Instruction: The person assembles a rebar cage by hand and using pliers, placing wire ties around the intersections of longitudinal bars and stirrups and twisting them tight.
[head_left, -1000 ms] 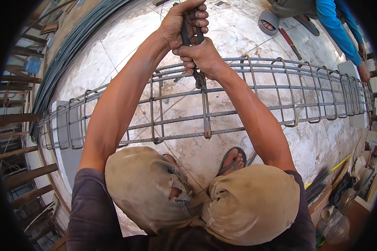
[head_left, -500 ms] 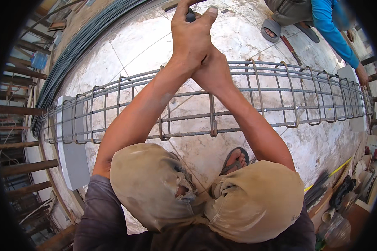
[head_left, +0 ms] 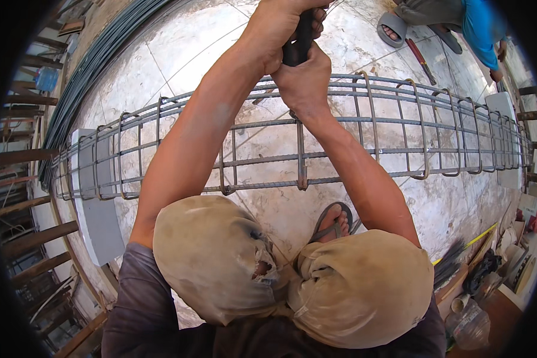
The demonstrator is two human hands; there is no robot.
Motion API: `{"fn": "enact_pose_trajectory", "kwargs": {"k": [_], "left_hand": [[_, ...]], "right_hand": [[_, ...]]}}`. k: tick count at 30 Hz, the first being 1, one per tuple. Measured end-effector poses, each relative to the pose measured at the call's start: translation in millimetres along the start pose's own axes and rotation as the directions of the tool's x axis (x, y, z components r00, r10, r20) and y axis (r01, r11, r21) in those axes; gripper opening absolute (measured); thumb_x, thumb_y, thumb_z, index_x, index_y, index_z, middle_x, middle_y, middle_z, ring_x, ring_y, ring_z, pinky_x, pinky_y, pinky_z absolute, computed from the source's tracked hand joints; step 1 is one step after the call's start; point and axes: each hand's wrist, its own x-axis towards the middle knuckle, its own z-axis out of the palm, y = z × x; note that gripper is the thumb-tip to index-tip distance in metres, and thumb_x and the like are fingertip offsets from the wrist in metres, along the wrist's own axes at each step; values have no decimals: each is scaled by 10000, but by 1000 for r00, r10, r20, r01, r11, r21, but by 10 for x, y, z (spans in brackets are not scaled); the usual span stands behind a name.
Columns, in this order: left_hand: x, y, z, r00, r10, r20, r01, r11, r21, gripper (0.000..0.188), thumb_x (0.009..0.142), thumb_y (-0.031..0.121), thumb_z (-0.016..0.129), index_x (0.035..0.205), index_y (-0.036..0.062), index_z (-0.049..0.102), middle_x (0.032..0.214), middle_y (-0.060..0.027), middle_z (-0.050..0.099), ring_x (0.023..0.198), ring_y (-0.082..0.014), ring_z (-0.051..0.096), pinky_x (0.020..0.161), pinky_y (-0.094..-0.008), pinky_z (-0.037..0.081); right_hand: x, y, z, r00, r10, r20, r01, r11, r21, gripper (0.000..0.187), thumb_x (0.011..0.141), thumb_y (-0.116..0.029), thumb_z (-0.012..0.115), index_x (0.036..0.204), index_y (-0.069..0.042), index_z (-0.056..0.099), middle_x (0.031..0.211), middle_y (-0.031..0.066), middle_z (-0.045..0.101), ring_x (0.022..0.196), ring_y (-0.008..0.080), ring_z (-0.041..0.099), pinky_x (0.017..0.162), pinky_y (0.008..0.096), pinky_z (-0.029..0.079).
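My left hand point(head_left: 277, 30) is closed around a black-handled tool point(head_left: 302, 39) near the top edge; its working end is out of sight. Just below, my right hand point(head_left: 304, 77) is closed at the handle's lower end, most of its fingers hidden. Both hands are over the far side of a long rebar cage point(head_left: 301, 156), which lies crosswise in front of my knees. Bent square stirrups ring its ribbed bars. A pale block point(head_left: 95, 230) supports the cage's left end, and another block point(head_left: 502, 106) is under the right end.
A bundle of long steel rods point(head_left: 95, 77) lies at the far left. At upper right a co-worker in a blue sleeve point(head_left: 480, 36) has a hand near the cage. A long red-handled tool point(head_left: 420, 59) is on the tiled floor. Clutter and a plastic bag point(head_left: 468, 325) sit at lower right.
My hands have come apart slightly, exposing more of the black handle; the left has moved up and the right has rotated. The co-worker's hand has drawn back from the cage's right end.
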Motion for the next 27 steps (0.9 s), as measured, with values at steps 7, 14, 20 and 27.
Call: {"fn": "enact_pose_trajectory", "kwargs": {"k": [7, 14, 20, 27], "left_hand": [[58, 32, -91, 969, -31, 246, 95, 963, -252, 383, 993, 439, 728, 775, 154, 594, 654, 22, 573, 583, -90, 550, 554, -224, 463], [119, -83, -205, 979, 28, 204, -7, 994, -105, 488, 951, 514, 756, 1077, 52, 664, 822, -60, 652, 727, -157, 650, 639, -282, 549], [-418, -86, 280, 880, 434, -191, -271, 791, 549, 1434, 712, 521, 955, 1629, 38, -37, 1414, -330, 399, 1328, -451, 482, 1088, -575, 488], [-349, -102, 339, 769, 509, -386, -239, 790, 565, 800, 736, 260, 916, 1385, -10, 535, 942, -109, 630, 858, -221, 644, 803, -363, 544]], "right_hand": [[190, -159, -376, 832, 195, 519, -272, 959, 77, 308, 773, -237, 921, 843, -54, 684, 668, 2, 642, 616, 88, 598, 561, 269, 478], [231, -72, -359, 741, 186, 646, -442, 859, 260, 166, 826, -106, 840, 828, -22, 696, 637, 45, 650, 514, 129, 602, 487, 280, 478], [107, 27, -193, 920, -10, 392, -59, 985, 162, 446, 1008, -132, 684, 1392, -3, 496, 1191, 73, 655, 1005, 165, 672, 806, 331, 587], [-74, 2, -167, 955, -227, 193, 261, 948, -181, 275, 877, -140, 795, 1068, 34, 701, 949, 113, 765, 874, 180, 730, 716, 354, 569]]}}
